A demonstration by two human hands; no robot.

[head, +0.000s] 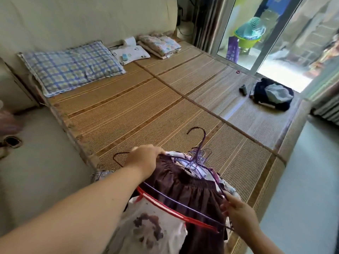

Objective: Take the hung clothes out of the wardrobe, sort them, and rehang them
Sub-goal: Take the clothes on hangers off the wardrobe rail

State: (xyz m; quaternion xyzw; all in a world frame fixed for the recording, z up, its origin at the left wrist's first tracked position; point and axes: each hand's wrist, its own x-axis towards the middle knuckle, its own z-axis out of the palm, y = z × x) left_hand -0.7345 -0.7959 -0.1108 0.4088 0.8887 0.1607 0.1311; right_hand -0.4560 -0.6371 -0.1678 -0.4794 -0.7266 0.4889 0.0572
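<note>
Here, the head view looks down across a bed covered by a bamboo mat (137,110). The person's body is out of frame; only two bare forearms enter from the near edge. Something pinkish at the far left edge, off the mat, is too blurred to make out. The lower part of the bundle of clothes (192,191) is cut off by the bottom edge.

The bundle hangs over the near edge of the mat, held between both hands. It is several garments on hangers (199,156) whose hooks bunch together at the top. One purple hook (201,143) sticks up above the others. A gathered brown garment (198,195) lies uppermost, with pale printed fabric beneath it. A white garment (152,230) with dark blotches hangs at the left on a red hanger (176,213).

The left hand (145,158) reaches forward, palm down, and grips the top of the bundle. Its fingers curl over the fabric, their tips hidden. The right hand (238,211) sits lower and nearer, fingers curled round the ends of the hangers.

At the head of the mat lie a blue checked pillow (71,68) and a folded quilt (159,45). A dark heap of clothing (273,94) rests on the mat's far right corner, near a glass door (275,43).
</note>
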